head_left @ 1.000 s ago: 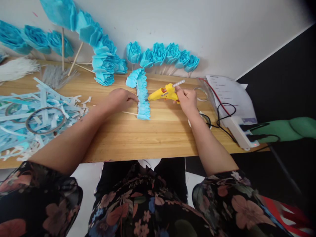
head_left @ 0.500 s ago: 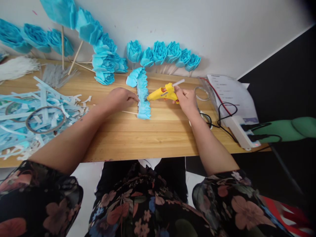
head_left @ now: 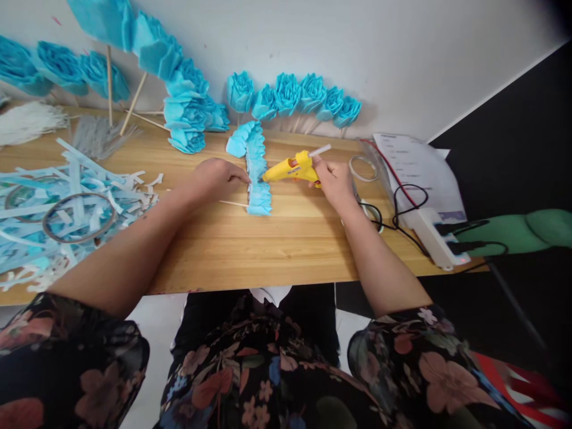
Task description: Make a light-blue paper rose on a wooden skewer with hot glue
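A ruffled strip of blue crepe paper [head_left: 256,161] lies lengthwise on the wooden table, with a thin stick [head_left: 233,204] poking out at its lower left. My left hand [head_left: 218,179] pinches the strip's left edge around its middle. In my right hand [head_left: 333,177] is a yellow glue gun [head_left: 288,167] with a clear glue stick in its back. The gun's nozzle points left and meets the right side of the strip, near my left fingertips.
Blue paper roses [head_left: 288,94] on sticks lean along the wall. Paper scraps [head_left: 75,205] and a tape ring [head_left: 79,217] cover the table's left side. To the right are another ring [head_left: 363,168], black cables, a white power strip [head_left: 438,238] and printed sheets [head_left: 417,173].
The glue gun's nozzle has shifted slightly left against the strip, with my right hand following. My left hand keeps its pinch. The whole view has moved a little.
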A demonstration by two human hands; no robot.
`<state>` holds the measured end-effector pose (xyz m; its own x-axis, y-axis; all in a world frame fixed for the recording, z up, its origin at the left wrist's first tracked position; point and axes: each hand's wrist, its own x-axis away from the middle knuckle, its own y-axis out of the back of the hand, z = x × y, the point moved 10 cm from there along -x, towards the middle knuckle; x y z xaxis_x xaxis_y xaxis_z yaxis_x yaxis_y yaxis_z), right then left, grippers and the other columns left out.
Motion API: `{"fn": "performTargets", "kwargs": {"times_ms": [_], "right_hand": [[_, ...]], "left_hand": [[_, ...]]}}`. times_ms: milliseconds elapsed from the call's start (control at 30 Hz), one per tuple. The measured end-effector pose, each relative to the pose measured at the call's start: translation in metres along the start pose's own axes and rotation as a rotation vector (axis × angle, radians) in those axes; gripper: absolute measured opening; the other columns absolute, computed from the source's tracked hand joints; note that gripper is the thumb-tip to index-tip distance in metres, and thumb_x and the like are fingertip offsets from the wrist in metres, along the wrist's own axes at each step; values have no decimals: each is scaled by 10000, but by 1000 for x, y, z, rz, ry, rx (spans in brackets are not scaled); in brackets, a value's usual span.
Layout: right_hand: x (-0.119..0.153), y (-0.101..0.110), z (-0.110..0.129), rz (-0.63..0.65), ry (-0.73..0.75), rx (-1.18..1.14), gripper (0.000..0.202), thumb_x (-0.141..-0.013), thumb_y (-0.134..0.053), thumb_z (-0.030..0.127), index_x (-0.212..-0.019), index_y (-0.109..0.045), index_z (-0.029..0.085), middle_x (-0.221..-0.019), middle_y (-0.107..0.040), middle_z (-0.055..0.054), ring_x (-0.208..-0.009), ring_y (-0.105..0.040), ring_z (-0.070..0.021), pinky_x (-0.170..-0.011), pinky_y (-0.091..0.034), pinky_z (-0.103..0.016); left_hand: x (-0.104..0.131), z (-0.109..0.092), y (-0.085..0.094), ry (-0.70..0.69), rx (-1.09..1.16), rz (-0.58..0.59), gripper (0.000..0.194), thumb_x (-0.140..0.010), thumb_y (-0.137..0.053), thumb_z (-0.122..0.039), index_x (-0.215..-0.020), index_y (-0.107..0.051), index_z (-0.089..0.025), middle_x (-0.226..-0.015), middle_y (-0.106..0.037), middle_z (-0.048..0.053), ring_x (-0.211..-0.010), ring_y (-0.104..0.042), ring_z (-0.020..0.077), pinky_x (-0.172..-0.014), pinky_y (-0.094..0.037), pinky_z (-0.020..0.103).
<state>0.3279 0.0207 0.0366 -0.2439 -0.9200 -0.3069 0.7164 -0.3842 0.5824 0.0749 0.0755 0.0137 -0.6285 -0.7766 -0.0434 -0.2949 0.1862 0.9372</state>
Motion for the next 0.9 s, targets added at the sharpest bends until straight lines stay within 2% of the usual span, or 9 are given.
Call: {"fn": "performTargets", "kwargs": {"times_ms": [200, 433, 667, 900], "right_hand": [[-1, 3, 0, -20, 7, 38, 619, -937, -514, 668, -557, -639, 195, -487, -585, -10, -537, -611, -149, -526, -424, -264], [-3, 11, -3, -93, 4, -88, 627, -939, -447, 713, -634, -671, 213, -517, -564, -5, -535, -594, -143, -499, -424, -257], [0, -2, -2, 28, -18, 28, 646, -909, -490, 734, -579, -646, 200, -478, -559, -2, -506, -568, -128, -492, -391, -248], [-1, 2, -2, -1, -9, 37, 631, -923, -507, 699, -557, -632, 201, -479, -577, -5, -515, -582, -134, -502, -413, -251]], "left_hand": [[0, 0, 0, 15, 3, -2, 425, -872, -476, -250, -1134, -800, -335, -1138, -786, -30, -1046, -713, 214, -878, -501, 270], [1, -2, 1, 9, 24, -6, 416, -876, -469, -237, -1108, -810, -293, -1152, -783, -6, -1052, -709, 224, -880, -502, 286], [0, 1, 0, -6, 30, -11, 430, -861, -475, -242, -1128, -805, -312, -1141, -786, -5, -1042, -714, 223, -869, -504, 282], [0, 0, 1, 3, 6, -12, 431, -857, -477, -245, -1126, -804, -329, -1113, -792, -24, -1014, -719, 207, -844, -503, 262]]}}
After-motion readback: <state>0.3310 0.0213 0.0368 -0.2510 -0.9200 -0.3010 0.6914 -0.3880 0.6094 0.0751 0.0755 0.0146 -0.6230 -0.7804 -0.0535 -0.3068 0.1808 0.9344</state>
